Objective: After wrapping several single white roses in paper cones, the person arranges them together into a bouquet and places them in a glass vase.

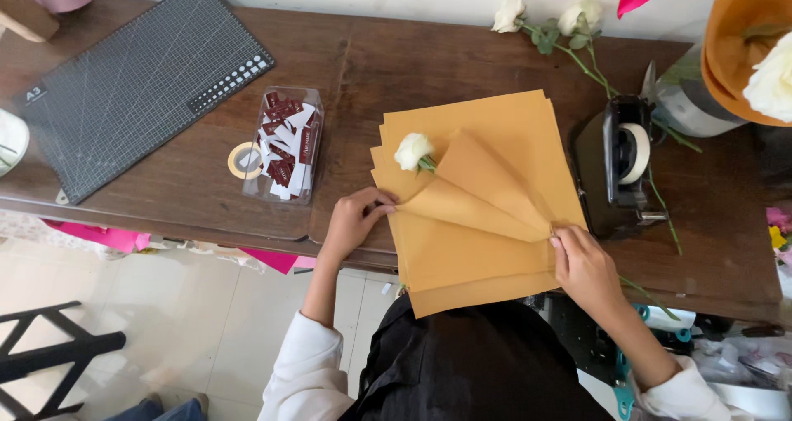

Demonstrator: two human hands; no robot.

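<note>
Orange paper point(487, 256) wraps a white rose point(413, 151); left hand point(356, 217) pinches its folded corner, right hand point(582, 266) pinches the fold's other end.

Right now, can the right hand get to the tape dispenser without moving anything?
Probably yes. The right hand pinches the folded mustard paper at its right edge, and the black tape dispenser stands just beyond that edge on the table. Nothing lies between them, though the hand would have to release the fold.
</note>
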